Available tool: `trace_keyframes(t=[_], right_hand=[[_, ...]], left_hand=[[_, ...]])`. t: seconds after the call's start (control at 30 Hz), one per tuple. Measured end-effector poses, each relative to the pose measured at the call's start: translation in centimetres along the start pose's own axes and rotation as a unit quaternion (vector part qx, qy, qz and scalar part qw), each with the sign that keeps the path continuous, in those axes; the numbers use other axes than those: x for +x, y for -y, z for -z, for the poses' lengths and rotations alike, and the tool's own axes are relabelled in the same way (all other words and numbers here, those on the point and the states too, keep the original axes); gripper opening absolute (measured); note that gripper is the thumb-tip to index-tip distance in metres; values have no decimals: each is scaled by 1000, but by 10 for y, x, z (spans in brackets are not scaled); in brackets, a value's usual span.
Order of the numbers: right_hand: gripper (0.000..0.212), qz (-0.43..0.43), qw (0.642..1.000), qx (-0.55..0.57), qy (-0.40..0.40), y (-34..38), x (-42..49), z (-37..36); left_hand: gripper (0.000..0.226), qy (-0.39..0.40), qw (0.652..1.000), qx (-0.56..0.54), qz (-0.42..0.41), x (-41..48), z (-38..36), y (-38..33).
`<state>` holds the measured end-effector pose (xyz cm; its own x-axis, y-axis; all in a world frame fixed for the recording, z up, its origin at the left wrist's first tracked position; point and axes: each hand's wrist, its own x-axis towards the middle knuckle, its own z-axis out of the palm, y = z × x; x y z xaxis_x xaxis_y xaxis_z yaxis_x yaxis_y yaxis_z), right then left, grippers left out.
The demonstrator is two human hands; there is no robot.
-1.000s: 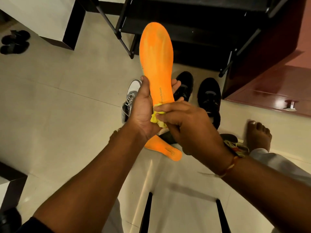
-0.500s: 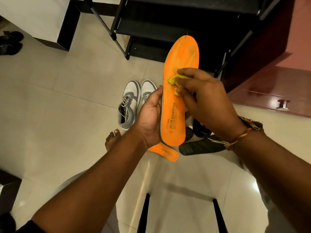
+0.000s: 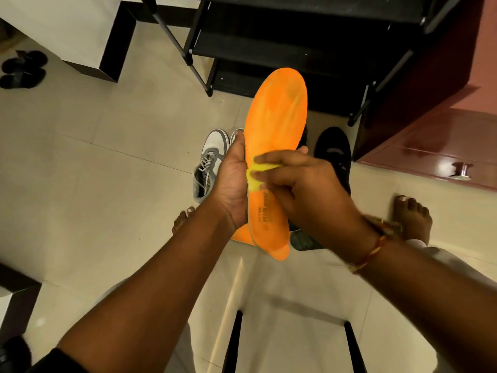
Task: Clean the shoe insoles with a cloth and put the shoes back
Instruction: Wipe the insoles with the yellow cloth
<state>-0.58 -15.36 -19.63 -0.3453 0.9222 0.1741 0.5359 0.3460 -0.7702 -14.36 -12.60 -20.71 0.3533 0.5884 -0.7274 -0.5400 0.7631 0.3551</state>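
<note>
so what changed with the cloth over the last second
The right hand swept the small yellow cloth up the long orange shoe insole toward its toe end, then back down to its middle. The left hand kept gripping the insole's edge; the second orange insole stayed on the floor.

Orange insole [image 3: 277,125], yellow cloth [image 3: 259,175], grey-and-white sneaker [image 3: 211,160], black shoe [image 3: 333,149], cream floor tiles [image 3: 94,170], reddish-brown cabinet [image 3: 430,146].
</note>
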Motion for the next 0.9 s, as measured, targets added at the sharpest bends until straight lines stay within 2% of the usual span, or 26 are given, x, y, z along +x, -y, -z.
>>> trace_keyframes(t=[0.1,0.2,0.3,0.37,0.43,0.53,0.63,0.73,0.8,0.9], right_hand=[[18,29,999,9,-31,14,-7,-10],[25,42,996,-63,-39,7,-2,-2],[21,-11,991,-110,-68,-16,13,24],[21,-53,988,-117,-90,-31,21,41],[21,-81,984,-124,-101,-39,23,49],[23,-85,988,-108,-77,-27,19,37],[24,-50,997,-49,-42,-1,7,14],[28,-22,1000,8,2,14,-4,-2],[29,6,999,-44,5,9,-6,-3],[28,-13,991,-134,-25,-20,6,16]], left_hand=[[92,11,1000,-3,19,-3,2,-4],[87,25,1000,6,14,-5,-7,6],[71,32,998,55,8,-5,-16,24],[69,42,991,124,12,-7,-18,31],[69,55,988,143,23,-8,-18,32],[64,35,990,136,8,-4,-17,30],[60,22,998,54,-15,-3,-15,18],[80,11,998,48,-30,-6,-7,3],[89,18,998,58,-24,-7,-7,3],[78,34,995,88,-29,-5,-15,13]])
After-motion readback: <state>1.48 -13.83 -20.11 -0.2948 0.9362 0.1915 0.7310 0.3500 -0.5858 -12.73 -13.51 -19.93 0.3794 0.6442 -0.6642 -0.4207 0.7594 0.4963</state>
